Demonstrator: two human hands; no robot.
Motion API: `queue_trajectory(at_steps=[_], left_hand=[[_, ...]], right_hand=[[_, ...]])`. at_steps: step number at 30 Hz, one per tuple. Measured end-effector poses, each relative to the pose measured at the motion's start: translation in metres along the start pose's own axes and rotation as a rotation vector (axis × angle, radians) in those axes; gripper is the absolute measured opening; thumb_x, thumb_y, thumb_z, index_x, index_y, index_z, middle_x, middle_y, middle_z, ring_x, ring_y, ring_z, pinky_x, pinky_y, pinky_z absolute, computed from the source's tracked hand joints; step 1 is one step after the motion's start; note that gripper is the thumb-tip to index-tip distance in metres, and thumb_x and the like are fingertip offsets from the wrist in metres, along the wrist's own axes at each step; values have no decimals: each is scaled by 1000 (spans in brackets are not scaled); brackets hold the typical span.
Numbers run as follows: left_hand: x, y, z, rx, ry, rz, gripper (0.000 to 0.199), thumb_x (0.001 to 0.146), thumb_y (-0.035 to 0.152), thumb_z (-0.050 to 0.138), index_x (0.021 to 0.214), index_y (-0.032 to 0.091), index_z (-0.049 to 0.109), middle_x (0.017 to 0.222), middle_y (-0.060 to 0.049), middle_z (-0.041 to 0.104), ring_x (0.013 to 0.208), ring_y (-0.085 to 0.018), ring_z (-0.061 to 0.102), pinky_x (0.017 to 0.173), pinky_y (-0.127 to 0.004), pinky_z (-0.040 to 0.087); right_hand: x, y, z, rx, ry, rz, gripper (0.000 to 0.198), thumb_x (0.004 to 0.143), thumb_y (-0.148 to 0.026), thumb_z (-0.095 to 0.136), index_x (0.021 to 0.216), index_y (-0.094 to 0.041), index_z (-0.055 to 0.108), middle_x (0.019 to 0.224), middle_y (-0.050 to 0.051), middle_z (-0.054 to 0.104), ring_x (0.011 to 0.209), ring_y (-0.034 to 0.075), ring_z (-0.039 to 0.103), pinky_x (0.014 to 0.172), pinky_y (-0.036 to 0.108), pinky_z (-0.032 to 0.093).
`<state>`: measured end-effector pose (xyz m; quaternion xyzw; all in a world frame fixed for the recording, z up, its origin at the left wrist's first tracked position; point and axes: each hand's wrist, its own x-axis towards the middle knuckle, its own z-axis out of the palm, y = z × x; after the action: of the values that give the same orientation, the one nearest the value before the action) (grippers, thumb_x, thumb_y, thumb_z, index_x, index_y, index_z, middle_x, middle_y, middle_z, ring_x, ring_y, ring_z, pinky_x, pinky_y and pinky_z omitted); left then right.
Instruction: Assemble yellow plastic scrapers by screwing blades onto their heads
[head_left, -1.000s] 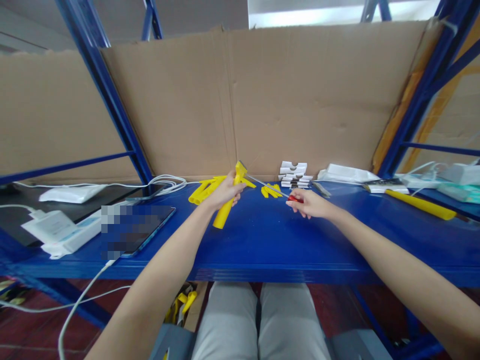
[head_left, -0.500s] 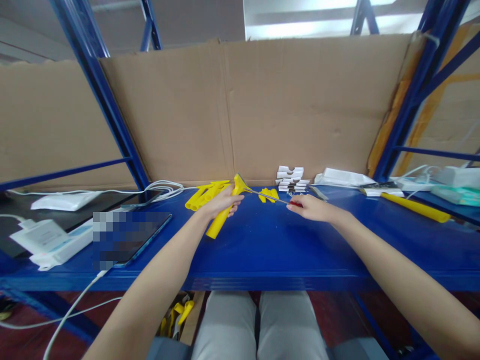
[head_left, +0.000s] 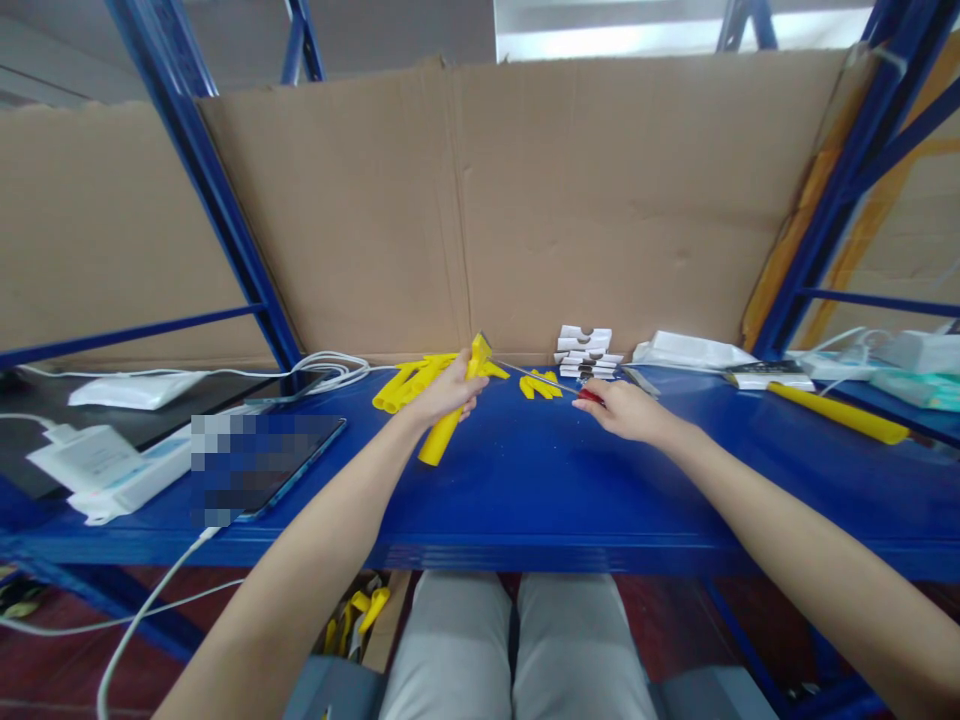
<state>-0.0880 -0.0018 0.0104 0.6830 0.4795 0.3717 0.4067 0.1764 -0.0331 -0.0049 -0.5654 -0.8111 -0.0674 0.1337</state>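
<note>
My left hand is wrapped round the handle of a yellow scraper, its head tilted up and away from me. A screwdriver with a red handle is gripped in my right hand. Its long metal shaft points left, and the tip meets the scraper's head or lies just beside it; I cannot tell which. Behind my left hand lies a pile of yellow handles. Several small yellow pieces rest on the table behind the screwdriver shaft.
White packets are stacked by the cardboard back wall. On the left sit a phone, a power strip and cables. A long yellow tube lies at the right. Below the blue shelf, a box holds yellow parts.
The scraper has turned a little in my left hand, so its head looks narrower. The screwdriver stays against or close to the head. The whole view has shifted slightly.
</note>
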Motion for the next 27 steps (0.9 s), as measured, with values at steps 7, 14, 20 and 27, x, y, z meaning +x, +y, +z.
queue_trajectory(at_steps=[7, 14, 20, 27], left_hand=[[0, 2, -2, 102, 42, 199, 43, 84, 19, 48, 125, 17, 35, 44, 12, 40, 31, -7, 40, 36, -15, 32], [1, -1, -5, 182, 90, 324, 36, 84, 23, 49, 118, 18, 39, 45, 12, 42, 32, -7, 42, 37, -15, 32], [2, -4, -6, 370, 138, 445, 42, 84, 27, 49, 123, 17, 40, 61, 4, 57, 46, -12, 55, 49, -23, 45], [9, -7, 3, 239, 189, 540, 47, 84, 31, 53, 128, 20, 39, 81, -2, 64, 64, -14, 63, 60, -24, 49]], right_hand=[[-2, 1, -2, -139, 116, -17, 35, 94, -39, 38, 107, -15, 60, 94, 15, 72, 80, 26, 67, 66, 30, 41], [-4, 4, -2, -249, 214, -17, 38, 96, -39, 34, 107, -14, 60, 90, 15, 73, 77, 27, 68, 60, 30, 38], [-4, 13, 1, -318, 306, -62, 39, 96, -39, 32, 103, -14, 61, 89, 15, 73, 74, 25, 66, 58, 29, 34], [2, 20, 9, -201, 355, -15, 35, 93, -42, 39, 101, -15, 59, 88, 14, 72, 75, 27, 67, 57, 29, 34]])
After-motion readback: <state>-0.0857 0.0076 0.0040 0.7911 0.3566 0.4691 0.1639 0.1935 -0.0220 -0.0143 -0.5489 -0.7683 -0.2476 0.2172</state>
